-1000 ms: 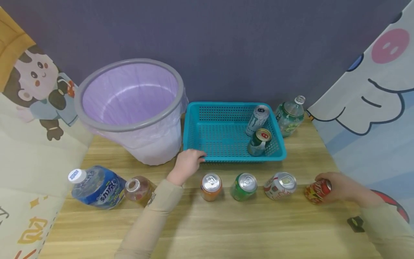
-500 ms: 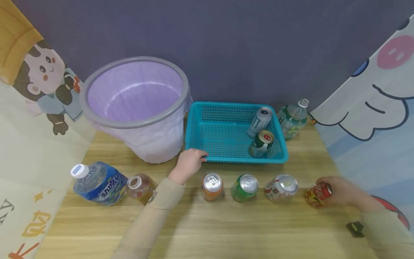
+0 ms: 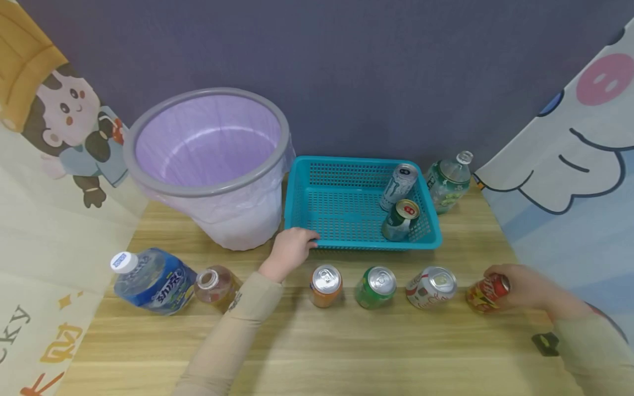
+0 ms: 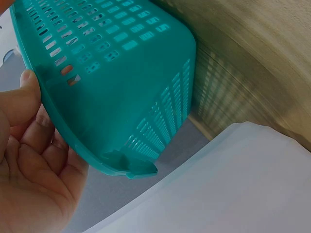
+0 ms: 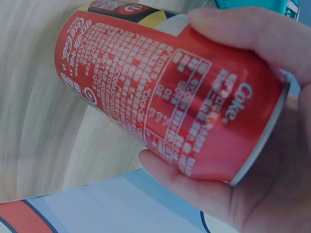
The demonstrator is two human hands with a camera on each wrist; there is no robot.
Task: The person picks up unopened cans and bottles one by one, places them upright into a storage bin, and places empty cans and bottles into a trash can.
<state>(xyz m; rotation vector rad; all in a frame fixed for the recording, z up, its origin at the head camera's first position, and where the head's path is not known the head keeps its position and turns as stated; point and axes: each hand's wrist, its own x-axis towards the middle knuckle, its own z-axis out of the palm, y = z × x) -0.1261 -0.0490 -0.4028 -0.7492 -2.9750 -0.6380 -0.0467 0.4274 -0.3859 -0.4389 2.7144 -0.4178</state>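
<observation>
A red can [image 3: 487, 294] is gripped by the right hand [image 3: 522, 289] at the table's [image 3: 396, 352] right, the basket's rim [image 3: 376, 243] pinched by the left hand [image 3: 289, 250]; two cans [image 3: 396, 225] are already inside, three other cans [image 3: 375, 287] left outside.

Basket [image 3: 342, 212] in high head, close left-wrist views

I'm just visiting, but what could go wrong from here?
The right hand grips the red can close to the white can, so a sideways move might knock that one over. The left hand holds the basket; its sleeve looks close to the brown bottle and could brush it.
</observation>
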